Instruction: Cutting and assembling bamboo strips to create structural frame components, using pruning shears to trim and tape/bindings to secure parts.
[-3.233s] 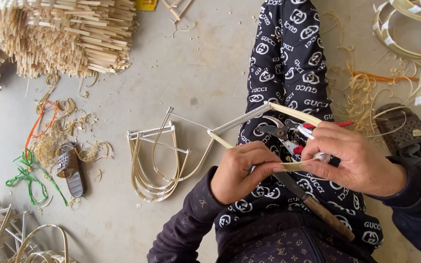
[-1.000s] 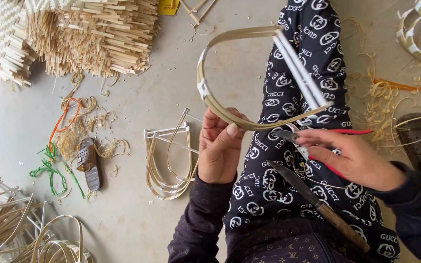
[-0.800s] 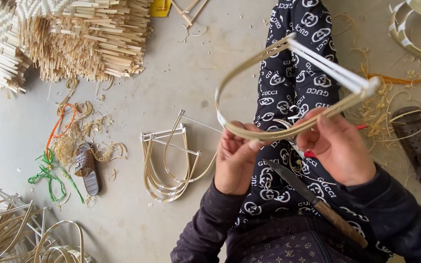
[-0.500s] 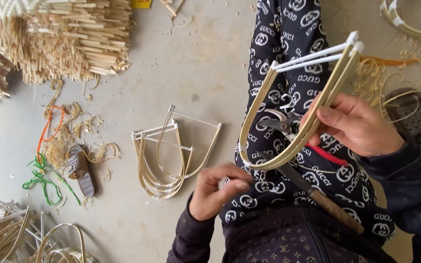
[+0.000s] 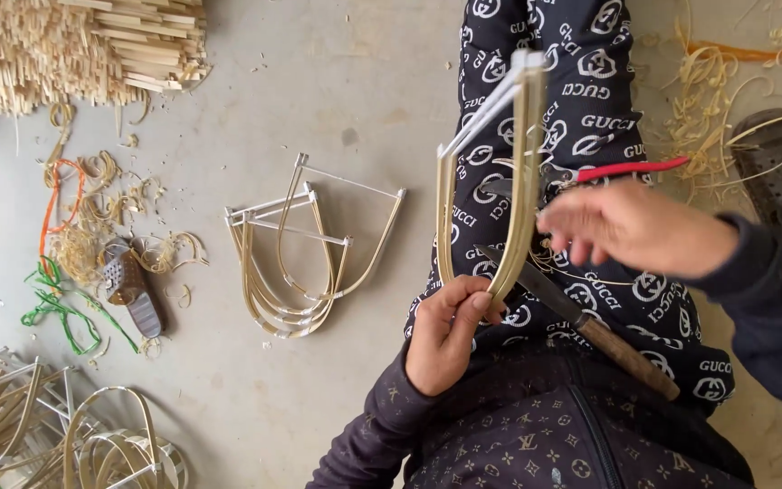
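Observation:
My left hand grips the curved bottom of a U-shaped bamboo strip frame with a white cross-bar at its top, held upright over my patterned black trouser leg. To its right my right hand hovers with fingers spread, holding nothing, just clear of the frame. A knife with a wooden handle lies across my lap below that hand. Red-handled pliers rest on my leg behind it.
A stack of finished U-shaped frames lies on the concrete floor to the left. Cut bamboo sticks are piled at the top left, more bent frames at the bottom left, shavings and sandals around.
The bent strip moved from both hands to the right hand, then into my left hand, turning upright. My right hand let go and now hovers beside it.

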